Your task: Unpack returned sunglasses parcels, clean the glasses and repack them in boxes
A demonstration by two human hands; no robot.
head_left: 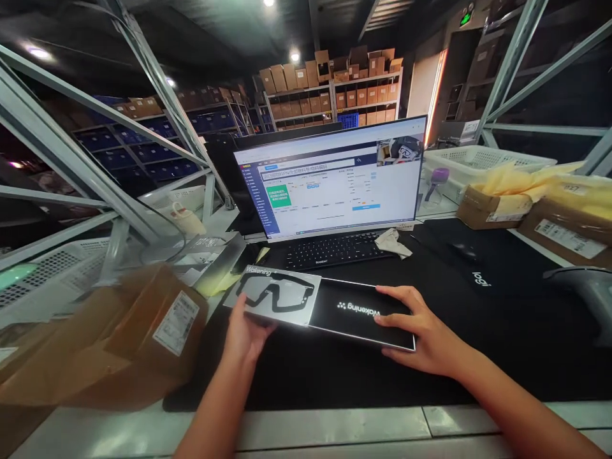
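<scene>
A long flat carton is held above the black desk mat [315, 382] by both my hands. Its left part is a grey-white sleeve [280, 294] printed with dark goggles and the word "Wakening". From the sleeve's right end a black inner box [356, 317] with white edges and upside-down lettering sticks out. My left hand [241, 335] is closed round the sleeve's near left side, thumb on top and the other fingers underneath. On the right end of the black box, my right hand [425, 328] grips with fingers over the top and thumb at the near edge.
A monitor [325, 191] and black keyboard [335, 250] stand behind the carton, with crumpled tissue [394, 242] beside the keys. A mouse [461, 250] and grey scanner [581, 290] lie right. Brown cartons [167, 370] crowd the left; more cartons [574, 223] and a white basket [488, 159] stand right.
</scene>
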